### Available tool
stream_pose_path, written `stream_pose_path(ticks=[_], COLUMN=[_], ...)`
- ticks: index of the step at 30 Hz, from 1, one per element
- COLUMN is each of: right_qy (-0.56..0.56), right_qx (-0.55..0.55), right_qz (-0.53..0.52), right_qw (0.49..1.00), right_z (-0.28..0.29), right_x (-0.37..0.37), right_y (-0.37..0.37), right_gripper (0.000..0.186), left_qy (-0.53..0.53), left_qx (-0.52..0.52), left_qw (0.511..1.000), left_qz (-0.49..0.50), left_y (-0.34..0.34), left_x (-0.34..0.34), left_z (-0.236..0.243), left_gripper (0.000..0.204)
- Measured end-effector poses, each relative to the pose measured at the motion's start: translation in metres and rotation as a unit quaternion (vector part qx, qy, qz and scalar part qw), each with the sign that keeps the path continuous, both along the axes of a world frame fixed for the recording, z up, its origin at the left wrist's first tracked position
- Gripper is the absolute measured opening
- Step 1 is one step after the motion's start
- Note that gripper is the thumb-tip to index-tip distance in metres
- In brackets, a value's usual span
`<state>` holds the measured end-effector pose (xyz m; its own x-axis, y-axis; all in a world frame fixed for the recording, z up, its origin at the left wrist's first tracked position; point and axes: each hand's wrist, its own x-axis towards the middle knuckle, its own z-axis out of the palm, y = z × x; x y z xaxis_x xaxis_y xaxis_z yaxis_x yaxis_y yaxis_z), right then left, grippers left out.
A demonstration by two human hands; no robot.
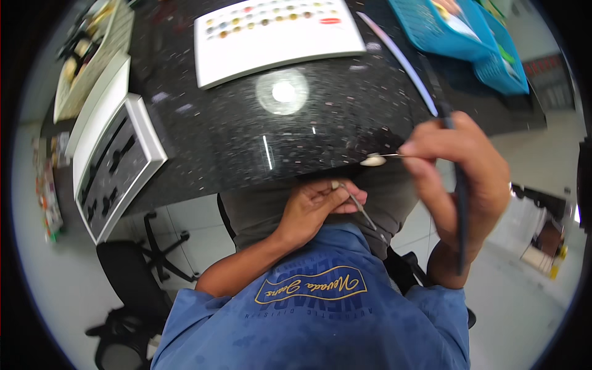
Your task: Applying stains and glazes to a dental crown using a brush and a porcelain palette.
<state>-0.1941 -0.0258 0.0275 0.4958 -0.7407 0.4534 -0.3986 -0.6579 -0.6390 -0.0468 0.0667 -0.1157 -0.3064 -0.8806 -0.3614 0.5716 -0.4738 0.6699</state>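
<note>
Near my lap, in front of the black speckled table (228, 142), my left hand (317, 206) is closed around a slim metal tool (365, 214). A small cream-coloured piece (335, 184) shows at the tool's upper end, by my fingertips. To the right, at the table's edge, my right hand (462, 166) is raised and pinches a thin metal pin (392, 155). On the pin's left end is a cream, tooth-like piece (373, 160). A long dark handle (461, 216), blurred, also runs through the right hand. The two hands are apart.
A white board (277, 58) with rows of coloured dots lies at the back. Beside it rests a curved pale strip (404, 65). Blue baskets (441, 37) stand back right. A white-framed case (120, 160) and a pale basket (92, 68) are left; office chairs (132, 277) stand below.
</note>
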Motion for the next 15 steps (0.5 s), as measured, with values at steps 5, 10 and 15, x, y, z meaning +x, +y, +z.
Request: stream_pose_path(ticks=[5,10,15], right_qy=[-0.202,-0.307,-0.311], right_qx=[0.071,0.208,0.324], right_qz=[-0.184,-0.329,-0.369], right_qw=[0.959,0.868,0.814], right_z=[-0.014,-0.053,-0.073], right_x=[-0.079,-0.117,-0.117], right_y=[0.042,0.078,0.086], right_gripper=[0.013,0.011,0.013], left_qy=[0.049,0.104,0.128], left_qx=[-0.038,-0.06,-0.045], left_qw=[0.995,0.98,0.962], left_qz=[-0.08,-0.161,-0.235], left_y=[-0.03,-0.044,-0.046], left_x=[-0.039,-0.08,-0.11], left_z=[-0.018,-0.026,-0.026], left_gripper=[0.019,0.018,0.019])
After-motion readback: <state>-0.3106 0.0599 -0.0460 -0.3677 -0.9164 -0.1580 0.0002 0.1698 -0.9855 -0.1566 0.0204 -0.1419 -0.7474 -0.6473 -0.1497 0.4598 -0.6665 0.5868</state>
